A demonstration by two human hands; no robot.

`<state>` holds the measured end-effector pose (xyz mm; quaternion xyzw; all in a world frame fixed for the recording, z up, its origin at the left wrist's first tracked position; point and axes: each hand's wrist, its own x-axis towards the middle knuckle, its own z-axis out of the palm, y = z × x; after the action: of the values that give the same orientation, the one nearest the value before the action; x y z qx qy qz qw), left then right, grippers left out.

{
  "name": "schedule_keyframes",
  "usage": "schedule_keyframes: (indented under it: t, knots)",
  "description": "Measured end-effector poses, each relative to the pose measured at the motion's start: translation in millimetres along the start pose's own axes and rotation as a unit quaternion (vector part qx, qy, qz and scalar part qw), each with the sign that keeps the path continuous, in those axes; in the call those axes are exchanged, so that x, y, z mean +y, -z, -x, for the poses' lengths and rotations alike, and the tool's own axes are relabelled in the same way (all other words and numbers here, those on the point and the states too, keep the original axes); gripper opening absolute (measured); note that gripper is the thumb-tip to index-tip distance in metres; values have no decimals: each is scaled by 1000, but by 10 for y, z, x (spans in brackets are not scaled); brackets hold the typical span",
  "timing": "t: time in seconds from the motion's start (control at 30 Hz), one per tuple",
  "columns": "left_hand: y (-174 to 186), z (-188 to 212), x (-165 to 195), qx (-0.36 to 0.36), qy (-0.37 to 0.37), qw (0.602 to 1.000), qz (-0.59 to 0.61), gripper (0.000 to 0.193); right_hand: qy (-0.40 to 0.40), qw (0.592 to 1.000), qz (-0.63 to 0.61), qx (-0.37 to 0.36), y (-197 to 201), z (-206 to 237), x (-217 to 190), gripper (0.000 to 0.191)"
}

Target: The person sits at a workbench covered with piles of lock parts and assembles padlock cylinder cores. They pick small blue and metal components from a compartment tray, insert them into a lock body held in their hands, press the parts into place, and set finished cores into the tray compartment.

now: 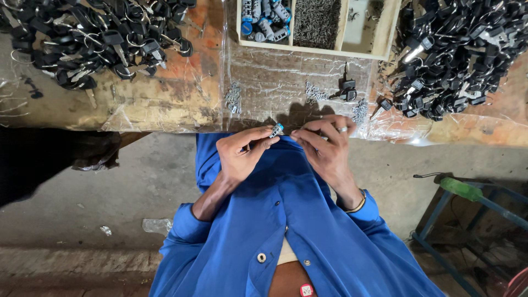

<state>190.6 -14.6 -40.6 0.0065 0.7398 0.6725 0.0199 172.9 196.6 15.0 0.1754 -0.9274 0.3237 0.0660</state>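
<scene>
Blue shirt (pixel 308 220) below, left hand (pixel 242 154) pinches a small lock cylinder (pixel 276 130) at its fingertips by the bench (pixel 181 93) edge; right hand (pixel 324 144), fingers curled together, should steady it squarely.

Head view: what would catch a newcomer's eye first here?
Two big heaps of black-headed keys, the left heap and the right heap, flank a wooden tray at the bench's far edge. At centre, above a blue shirt, the left hand pinches a small lock cylinder, the right hand close beside.
</scene>
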Motion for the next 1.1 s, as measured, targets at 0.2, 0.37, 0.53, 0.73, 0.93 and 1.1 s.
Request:
schedule_keyframes:
  t: [0.2, 0.37, 0.53, 0.73, 0.93, 1.1]
  knots:
    - [-25, 3, -13, 8, -13, 1000, 0, 23, -72, 983, -166, -5, -130, 40, -95, 19]
    - [-2, -9, 13, 2, -69, 997, -27, 24, -124, 975, -180, 32, -204, -29, -201, 17]
    - [53, -50, 95, -12, -133, 986, -101, 21, -72, 992, -100, -25, -118, -37, -215, 19]
    - [26, -71, 150, -8, -128, 990, -64, 21, -130, 989, -71, -12, 141, 145, 59, 20]
    - [33, -22, 79, -21, -56, 998, 21, 20, -149, 960, 218, 91, 327, 290, 313, 29]
    - [60, 3, 21, -22, -43, 999, -1, 21, -125, 986, 110, 7, 305, 362, 211, 39]
